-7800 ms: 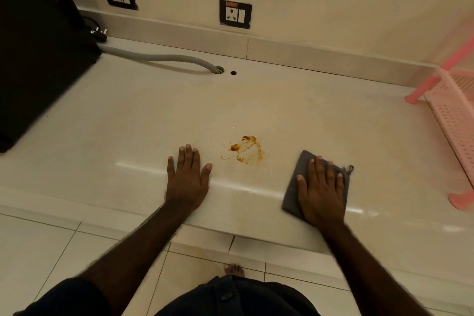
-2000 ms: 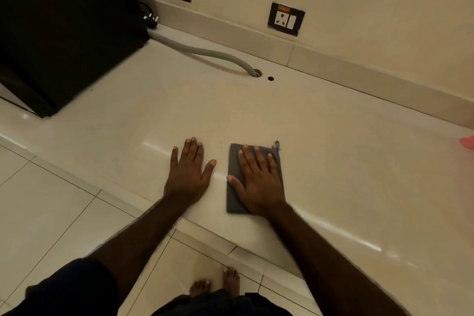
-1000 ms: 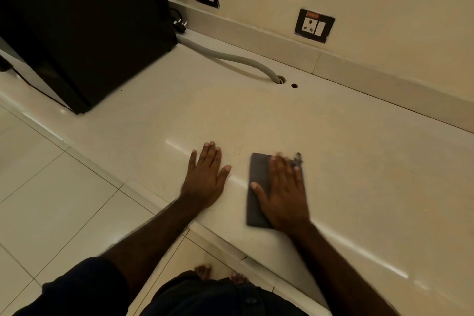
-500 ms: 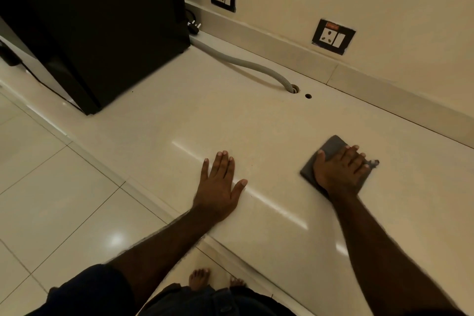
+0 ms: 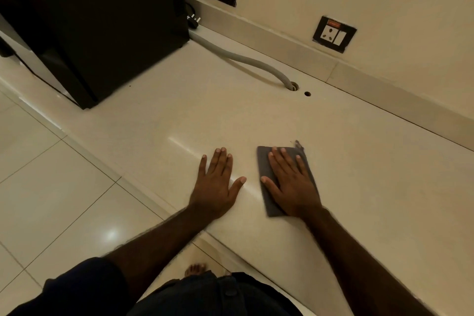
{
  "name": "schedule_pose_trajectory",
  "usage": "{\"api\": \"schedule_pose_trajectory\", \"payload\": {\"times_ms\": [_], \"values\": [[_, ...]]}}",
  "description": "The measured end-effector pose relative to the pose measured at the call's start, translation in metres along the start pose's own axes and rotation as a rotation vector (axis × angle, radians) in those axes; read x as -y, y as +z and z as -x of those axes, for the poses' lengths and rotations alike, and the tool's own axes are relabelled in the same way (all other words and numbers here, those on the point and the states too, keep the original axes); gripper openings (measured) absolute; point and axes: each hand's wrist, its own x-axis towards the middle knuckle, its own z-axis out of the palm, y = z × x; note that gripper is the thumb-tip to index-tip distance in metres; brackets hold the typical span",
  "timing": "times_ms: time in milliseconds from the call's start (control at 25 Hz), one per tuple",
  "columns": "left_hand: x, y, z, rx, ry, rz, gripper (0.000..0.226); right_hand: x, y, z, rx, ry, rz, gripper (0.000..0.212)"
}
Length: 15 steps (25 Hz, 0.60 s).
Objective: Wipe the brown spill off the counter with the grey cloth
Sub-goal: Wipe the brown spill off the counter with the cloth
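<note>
The grey cloth (image 5: pixel 265 161) lies folded flat on the cream counter (image 5: pixel 359 174), near its front edge. My right hand (image 5: pixel 291 182) presses down on the cloth with spread fingers and covers most of it. Just left of the cloth, my left hand (image 5: pixel 215 185) rests palm down on the bare counter, fingers apart and holding nothing. No brown spill shows anywhere on the counter surface that I can see.
A tall black appliance (image 5: pixel 89 20) stands on the counter at the far left. A grey hose (image 5: pixel 246 61) runs from behind it into a hole (image 5: pixel 293 86) near the back wall. Two wall sockets (image 5: pixel 333 33) sit above the upstand. Tiled floor (image 5: pixel 51 187) lies to the left.
My right hand has slid the cloth back left and toward me, from out at the right to beside my left hand. The spill seen earliest is no longer visible.
</note>
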Motion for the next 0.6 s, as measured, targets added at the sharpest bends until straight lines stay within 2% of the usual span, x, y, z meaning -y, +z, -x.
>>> {"api": "schedule_pose_trajectory", "payload": {"times_ms": [120, 200, 360, 480, 600], "values": [[0.001, 0.003, 0.0, -0.011, 0.014, 0.013, 0.089, -0.05, -0.004, 0.053, -0.053, 0.292, -0.001, 0.087], [0.001, 0.003, 0.001, -0.019, 0.018, 0.017, 0.089, -0.065, 0.001, 0.096, -0.058, 0.417, -0.025, 0.086], [0.002, 0.004, 0.002, -0.036, 0.022, 0.032, 0.087, -0.033, 0.02, 0.146, -0.058, 0.582, -0.029, 0.086], [0.002, 0.005, 0.002, -0.041, 0.024, 0.033, 0.086, 0.021, 0.026, 0.133, -0.086, 0.604, -0.024, 0.086], [0.004, 0.008, 0.001, -0.059, 0.024, 0.017, 0.087, 0.069, 0.033, 0.102, -0.12, 0.443, -0.023, 0.084]]}}
